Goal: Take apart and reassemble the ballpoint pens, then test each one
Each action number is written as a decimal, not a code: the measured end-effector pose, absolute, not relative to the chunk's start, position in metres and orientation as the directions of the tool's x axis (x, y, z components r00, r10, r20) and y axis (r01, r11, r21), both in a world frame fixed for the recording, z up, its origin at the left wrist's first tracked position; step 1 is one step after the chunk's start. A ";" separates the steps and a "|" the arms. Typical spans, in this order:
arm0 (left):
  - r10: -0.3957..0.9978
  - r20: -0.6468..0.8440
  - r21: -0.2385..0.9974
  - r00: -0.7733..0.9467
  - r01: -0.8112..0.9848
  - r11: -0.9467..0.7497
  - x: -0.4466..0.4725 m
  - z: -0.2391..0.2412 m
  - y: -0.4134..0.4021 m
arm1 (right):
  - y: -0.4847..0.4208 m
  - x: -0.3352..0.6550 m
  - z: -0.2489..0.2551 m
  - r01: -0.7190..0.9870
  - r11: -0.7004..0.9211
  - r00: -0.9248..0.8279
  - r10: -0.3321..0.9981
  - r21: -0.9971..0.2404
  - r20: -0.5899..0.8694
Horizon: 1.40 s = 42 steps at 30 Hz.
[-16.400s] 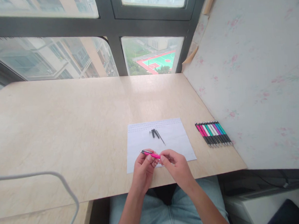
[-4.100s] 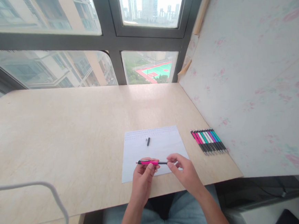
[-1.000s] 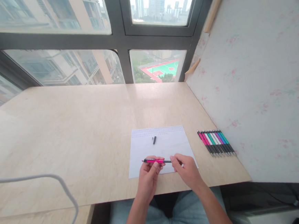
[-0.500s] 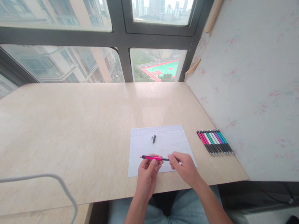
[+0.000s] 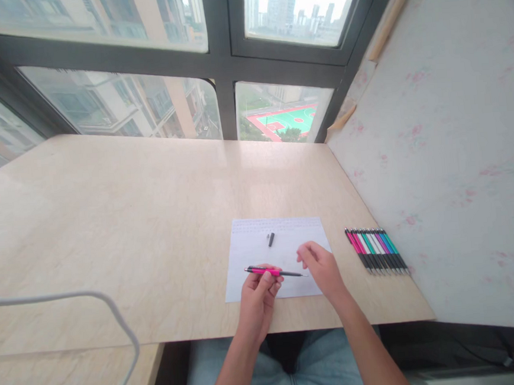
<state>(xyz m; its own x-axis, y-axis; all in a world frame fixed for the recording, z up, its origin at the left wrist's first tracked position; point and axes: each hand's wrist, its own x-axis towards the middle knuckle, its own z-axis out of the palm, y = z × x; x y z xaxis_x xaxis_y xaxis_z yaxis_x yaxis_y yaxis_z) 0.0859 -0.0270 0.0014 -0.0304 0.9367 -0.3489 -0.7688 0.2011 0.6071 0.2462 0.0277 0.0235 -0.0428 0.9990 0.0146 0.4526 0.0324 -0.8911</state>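
Observation:
My left hand (image 5: pixel 260 296) grips a pink ballpoint pen (image 5: pixel 270 271) by its barrel, above a sheet of paper. The clicker end points left; a thin dark refill (image 5: pixel 292 274) sticks out bare on the right. My right hand (image 5: pixel 320 267) is just right of the refill tip, apart from it, with fingers loosely bent and nothing visible between them. On the paper (image 5: pixel 243 247) lies a short black pen grip (image 5: pixel 271 239), with a tiny piece (image 5: pixel 267 237) beside it, too small to make out.
A row of several pens (image 5: pixel 377 251) in pink, white, green, purple and blue lies right of the paper, near the wall (image 5: pixel 457 141). A white cable (image 5: pixel 115 313) loops over the table's left side. Windows (image 5: pixel 224 64) stand behind the table (image 5: pixel 153 224).
My right hand has let go of the refill end and moved slightly up and right, uncovering the refill tip. My left hand still holds the pen. The view has shifted slightly.

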 end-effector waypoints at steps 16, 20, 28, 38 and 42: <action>0.927 -0.373 0.575 -0.039 -0.794 0.198 0.086 0.001 -0.026 | 0.059 0.211 0.007 0.833 0.151 -0.120 0.988 -0.532 0.092; 0.923 -0.382 0.597 -0.052 -0.776 0.203 0.087 0.001 -0.025 | 0.032 0.247 0.009 0.599 0.089 -0.081 0.995 -0.796 0.051; 0.918 -0.388 0.627 -0.083 -0.754 0.196 0.088 -0.001 -0.024 | -0.024 0.294 0.023 0.274 -0.089 0.024 0.996 -0.958 -0.085; 0.931 -0.348 0.700 -0.114 -0.692 0.176 0.090 0.003 -0.023 | -0.023 0.279 0.037 0.310 0.042 -0.011 0.999 -0.950 0.041; 0.933 -0.339 0.713 -0.122 -0.680 0.170 0.090 0.001 -0.023 | -0.023 0.277 0.039 0.337 0.067 -0.003 0.998 -0.939 0.070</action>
